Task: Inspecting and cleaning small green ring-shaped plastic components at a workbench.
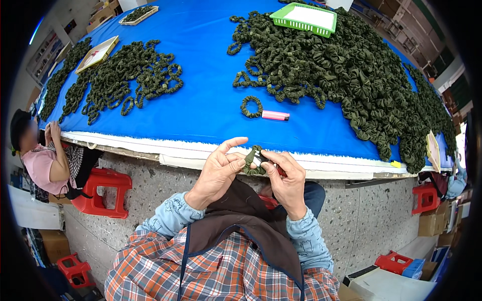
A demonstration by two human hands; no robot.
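A dark green fabric scrunchie (254, 168) is pinched between my two hands, just in front of the table's near edge. My left hand (221, 173) grips its left side between thumb and fingers, with the index finger lifted away. On the other side, my right hand (285, 178) closes thumb and fingers on the fabric. Something small and red shows at the right palm, too hidden to name. Beyond my hands, a single green scrunchie (251, 107) lies on the blue table cover (201, 110), beside a small pink lighter-shaped object (275, 115).
A large heap of green scrunchies (351, 75) covers the table's right side, with a green basket (304, 20) on it. Another pile (120, 75) lies left, near a yellow tray (98, 53). A person (50, 160) works at the far left by a red stool (105, 193).
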